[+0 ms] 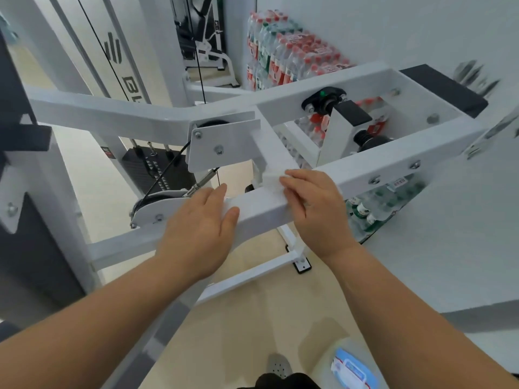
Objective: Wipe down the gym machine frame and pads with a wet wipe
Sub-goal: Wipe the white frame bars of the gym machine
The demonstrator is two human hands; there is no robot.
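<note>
Carefully: my right hand presses the wet wipe flat-fingered onto the frame bar, left hand lying flat alongside; the wipe might bunch against the pulley bracket

A single view is given, taken by a wide-angle camera worn on the person's head. It is pointed forward and steeply downward. The white machine frame is seen from above and close up, crossing the middle of the picture. The left hand and right hand are met near the centre, with both forearms entering from the bottom edge. The pale floor is seen directly below, and packs of bottled water against the wall are taken in farther off, upper right. The outer right edge is blurred.
</note>
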